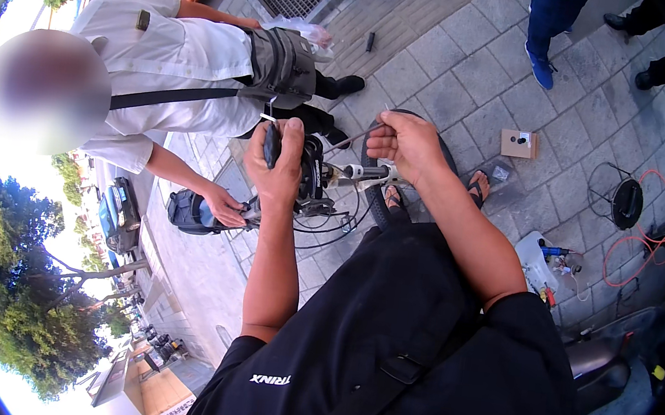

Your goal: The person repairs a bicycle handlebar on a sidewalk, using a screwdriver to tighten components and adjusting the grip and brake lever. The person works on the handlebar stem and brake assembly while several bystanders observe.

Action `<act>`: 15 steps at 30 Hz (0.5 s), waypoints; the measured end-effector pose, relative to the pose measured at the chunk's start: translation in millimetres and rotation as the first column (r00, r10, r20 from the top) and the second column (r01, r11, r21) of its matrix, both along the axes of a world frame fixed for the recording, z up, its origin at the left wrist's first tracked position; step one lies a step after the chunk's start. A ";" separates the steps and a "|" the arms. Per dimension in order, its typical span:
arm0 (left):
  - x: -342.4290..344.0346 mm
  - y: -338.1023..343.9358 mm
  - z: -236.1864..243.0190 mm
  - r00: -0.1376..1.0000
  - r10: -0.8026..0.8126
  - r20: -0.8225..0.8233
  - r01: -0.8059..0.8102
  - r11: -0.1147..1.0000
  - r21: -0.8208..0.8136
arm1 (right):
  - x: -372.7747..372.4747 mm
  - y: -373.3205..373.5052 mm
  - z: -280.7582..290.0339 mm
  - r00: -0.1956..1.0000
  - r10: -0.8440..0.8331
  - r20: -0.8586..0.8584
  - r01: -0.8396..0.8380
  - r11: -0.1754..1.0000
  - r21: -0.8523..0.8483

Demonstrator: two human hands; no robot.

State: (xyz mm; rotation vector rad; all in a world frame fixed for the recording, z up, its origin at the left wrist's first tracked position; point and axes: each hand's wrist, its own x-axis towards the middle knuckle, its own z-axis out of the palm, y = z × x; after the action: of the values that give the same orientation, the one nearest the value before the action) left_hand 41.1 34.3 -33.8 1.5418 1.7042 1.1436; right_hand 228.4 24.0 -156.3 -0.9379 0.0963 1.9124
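Observation:
My left hand (276, 160) is closed around a small black-handled tool (271, 145) with a light metal piece at its top; its exact kind is unclear. My right hand (407, 146) pinches the end of a thin dark cable or rod (353, 139), which slants down toward the handlebar area. Beneath both hands stands a bicycle with a white frame (370, 176), dark cables looping below it, and a black tyre (444, 150) partly hidden by my right hand. Another person's hand (226, 207) rests on a dark part of the bicycle, beside a black saddle-like piece (184, 211).
A person in a white shirt (196, 36) stands close at the left. To the right lie a cardboard box (518, 144), a tray of tools (538, 264), a black reel (627, 202) and a coiled orange hose (647, 243). A parked scooter (610, 362) stands lower right.

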 end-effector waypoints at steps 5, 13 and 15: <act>3.9 -0.2 6.8 1.000 -0.014 0.009 0.014 1.000 -0.018 | 2.7 3.2 -5.1 0.996 0.086 -0.006 -0.086 0.996 -0.035; -0.4 -5.9 10.3 1.000 0.014 -0.005 -0.014 1.000 -0.028 | 16.3 20.7 -40.9 0.834 0.551 0.031 -0.551 0.829 0.097; -16.5 -7.7 4.7 0.989 0.007 -0.145 -0.014 0.999 -0.052 | 13.1 13.2 -33.8 0.888 0.455 -0.067 -0.443 0.886 0.137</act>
State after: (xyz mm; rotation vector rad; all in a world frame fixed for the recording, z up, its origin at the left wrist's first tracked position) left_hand 24.6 26.6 -29.1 1.6194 1.8236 1.0049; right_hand 241.4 37.2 -190.2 -0.8351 -0.1950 2.3647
